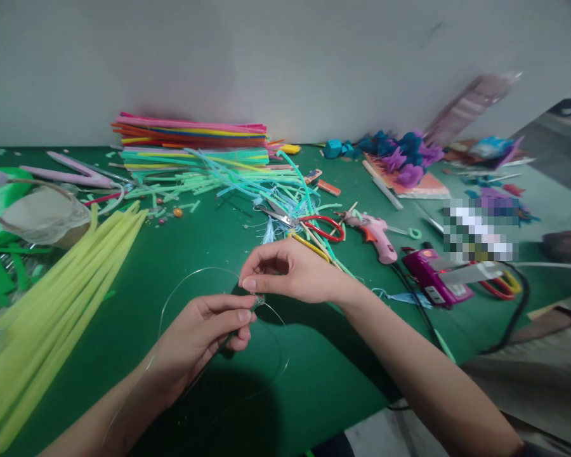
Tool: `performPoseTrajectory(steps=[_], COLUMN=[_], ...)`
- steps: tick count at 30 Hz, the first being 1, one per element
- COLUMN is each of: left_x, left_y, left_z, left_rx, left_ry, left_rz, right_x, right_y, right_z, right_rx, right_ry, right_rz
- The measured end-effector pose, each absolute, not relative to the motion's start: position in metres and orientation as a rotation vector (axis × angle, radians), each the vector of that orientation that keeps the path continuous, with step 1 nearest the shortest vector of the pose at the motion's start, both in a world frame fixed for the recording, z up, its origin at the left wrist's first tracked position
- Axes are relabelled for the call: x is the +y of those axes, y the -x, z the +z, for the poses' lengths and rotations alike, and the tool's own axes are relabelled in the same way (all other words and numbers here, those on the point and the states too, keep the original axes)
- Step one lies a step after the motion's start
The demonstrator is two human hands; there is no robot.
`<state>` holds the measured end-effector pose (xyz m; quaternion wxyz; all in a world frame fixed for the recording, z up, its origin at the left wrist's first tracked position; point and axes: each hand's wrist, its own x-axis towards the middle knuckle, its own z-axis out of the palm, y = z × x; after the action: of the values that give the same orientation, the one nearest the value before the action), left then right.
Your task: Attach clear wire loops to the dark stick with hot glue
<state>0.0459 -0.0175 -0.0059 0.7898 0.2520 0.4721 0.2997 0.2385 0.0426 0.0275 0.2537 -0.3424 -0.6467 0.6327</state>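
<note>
left hand (204, 333) and right hand (285, 270) meeting above green table (137, 279), both sets of fingertips pinched closed on thin clear wire (181, 282) looping between them, yellow stems (61, 298) to the left, scissors (309, 223) and glue gun (375, 235) beyond

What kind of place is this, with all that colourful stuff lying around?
Most likely a handicraft worktable. A stack of coloured pipe cleaners lies by the wall, a pink glue gun and red-handled scissors sit on the green table, and both hands work a thin wire.
</note>
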Motion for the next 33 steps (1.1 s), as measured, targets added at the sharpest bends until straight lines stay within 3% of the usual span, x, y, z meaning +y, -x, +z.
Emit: performPoseTrajectory(steps=[33], left_x=[-0.0175], left_y=[-0.0454], left_z=[-0.0056], left_rx=[1.011], left_ry=[-0.541], left_rz=[0.645], right_x=[0.0375], right_y=[-0.237], right_z=[0.0327], right_rx=[-1.776], right_ry=[1.028], right_rz=[1.616])
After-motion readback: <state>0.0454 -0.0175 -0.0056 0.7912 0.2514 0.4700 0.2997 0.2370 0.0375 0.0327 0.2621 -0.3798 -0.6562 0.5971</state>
